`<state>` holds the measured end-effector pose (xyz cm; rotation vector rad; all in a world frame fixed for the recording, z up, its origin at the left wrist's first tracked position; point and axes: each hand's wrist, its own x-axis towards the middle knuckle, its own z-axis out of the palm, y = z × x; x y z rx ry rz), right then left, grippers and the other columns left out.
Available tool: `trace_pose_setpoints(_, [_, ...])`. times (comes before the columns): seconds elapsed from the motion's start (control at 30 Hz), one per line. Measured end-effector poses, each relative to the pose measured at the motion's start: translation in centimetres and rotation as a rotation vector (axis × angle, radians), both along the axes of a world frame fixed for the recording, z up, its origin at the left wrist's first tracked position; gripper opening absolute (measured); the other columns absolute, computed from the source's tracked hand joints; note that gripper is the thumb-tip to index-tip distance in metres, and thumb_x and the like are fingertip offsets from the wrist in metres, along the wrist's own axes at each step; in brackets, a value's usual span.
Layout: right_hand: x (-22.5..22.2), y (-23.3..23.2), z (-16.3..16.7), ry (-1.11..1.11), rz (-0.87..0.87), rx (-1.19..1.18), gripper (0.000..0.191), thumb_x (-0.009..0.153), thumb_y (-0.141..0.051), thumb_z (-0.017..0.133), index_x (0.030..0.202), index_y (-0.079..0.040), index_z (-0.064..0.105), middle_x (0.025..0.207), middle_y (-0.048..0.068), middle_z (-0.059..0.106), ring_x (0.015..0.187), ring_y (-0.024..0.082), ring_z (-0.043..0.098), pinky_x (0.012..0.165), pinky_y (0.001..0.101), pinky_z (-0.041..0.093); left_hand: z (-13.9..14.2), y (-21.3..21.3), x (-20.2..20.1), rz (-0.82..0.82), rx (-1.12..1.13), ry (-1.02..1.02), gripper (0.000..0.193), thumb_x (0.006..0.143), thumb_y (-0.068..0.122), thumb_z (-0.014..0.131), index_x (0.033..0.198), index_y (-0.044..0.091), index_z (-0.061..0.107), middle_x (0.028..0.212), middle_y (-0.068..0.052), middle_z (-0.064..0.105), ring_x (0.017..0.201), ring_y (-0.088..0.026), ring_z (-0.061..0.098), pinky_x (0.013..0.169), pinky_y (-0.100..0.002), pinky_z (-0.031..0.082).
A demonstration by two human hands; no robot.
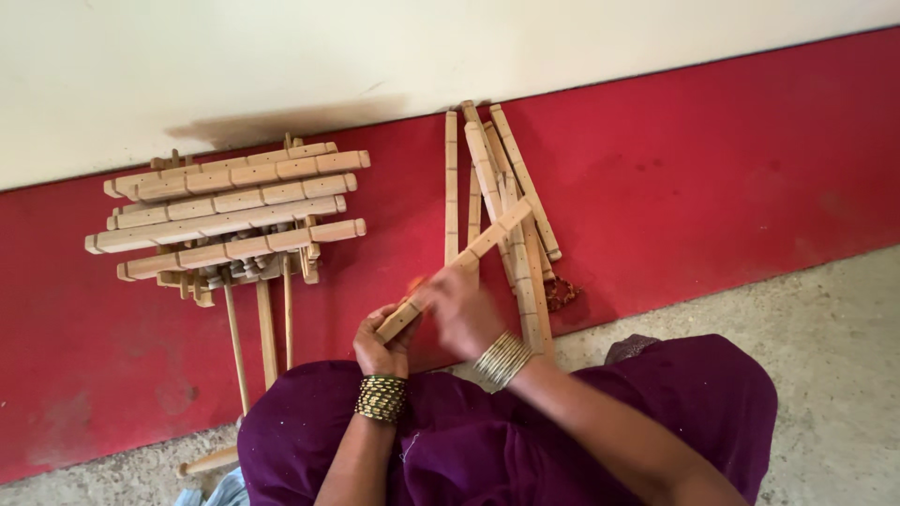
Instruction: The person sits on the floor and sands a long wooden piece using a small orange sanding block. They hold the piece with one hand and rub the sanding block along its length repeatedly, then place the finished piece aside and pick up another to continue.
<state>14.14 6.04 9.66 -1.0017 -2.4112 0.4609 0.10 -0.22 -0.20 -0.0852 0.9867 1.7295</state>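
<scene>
My left hand [380,349] grips the near end of a long pale wooden slat [487,238] that slants up to the right. My right hand [461,309] rests on the same slat a little further along, blurred by motion, with something small and orange at its fingertips. Both wrists wear bangles. Behind the slat several similar notched wooden slats [514,178] lean against the red wall band. A purple garment [525,431] covers my lap below the hands.
To the left a stack of holed wooden bars [230,211] lies crosswise on thin wooden sticks [267,328] against the red band [712,178]. A white wall rises above. Speckled grey floor [825,337] shows at right.
</scene>
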Motion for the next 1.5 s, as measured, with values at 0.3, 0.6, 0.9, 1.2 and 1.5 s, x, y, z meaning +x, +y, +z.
trace_pose_setpoints(0.3, [1.5,2.6,0.3,0.129,-0.048,0.12,0.033,0.078,0.01,0.063,0.098,-0.015,0.07,0.098,0.001,0.066,0.095,0.016,0.063,0.075,0.0263,0.058,0.5,-0.1,-0.1,-0.002,0.012,-0.044,0.031,0.09,0.016,0.037,0.094,-0.005,0.06,0.104,-0.025,0.066,0.1,-0.039,0.065,0.086,-0.053,0.059])
trace_pose_setpoints(0.6, [14.0,14.7,-4.1,0.337,-0.545,-0.271,0.022,0.083,0.007,0.064,0.098,-0.008,0.073,0.101,0.011,0.066,0.083,0.015,0.067,0.073,0.027,0.059,3.8,-0.5,-0.9,-0.064,0.05,0.216,0.029,0.09,0.014,0.037,0.09,-0.005,0.059,0.101,-0.03,0.067,0.099,-0.041,0.067,0.081,-0.05,0.062])
trace_pose_setpoints(0.9, [14.1,13.6,-4.9,0.556,-0.543,-0.813,0.023,0.087,0.005,0.058,0.1,-0.01,0.07,0.1,0.008,0.072,0.086,0.018,0.069,0.07,0.0263,0.059,4.0,-0.7,-3.0,-0.135,-0.034,-0.047,0.032,0.096,0.031,0.05,0.103,0.001,0.059,0.11,-0.02,0.064,0.104,-0.033,0.066,0.088,-0.043,0.061])
trace_pose_setpoints(1.2, [7.0,7.3,-1.1,-0.18,-0.566,-0.189,0.013,0.086,-0.005,0.066,0.097,-0.01,0.073,0.118,0.011,0.062,0.083,0.019,0.065,0.069,0.0312,0.06,5.5,-0.6,-0.3,-0.226,0.042,0.217,0.056,0.099,0.042,0.038,0.11,-0.009,0.059,0.108,-0.023,0.068,0.099,-0.032,0.068,0.086,-0.042,0.06])
trace_pose_setpoints(1.5, [-1.9,-2.9,-0.5,0.204,0.119,0.196,0.014,0.081,-0.004,0.068,0.094,-0.006,0.071,0.096,0.006,0.071,0.092,0.02,0.063,0.083,0.0375,0.055,4.0,-1.2,1.4,-0.2,0.175,0.171,0.056,0.106,0.042,0.036,0.113,-0.006,0.062,0.105,-0.022,0.066,0.096,-0.028,0.067,0.083,-0.041,0.058])
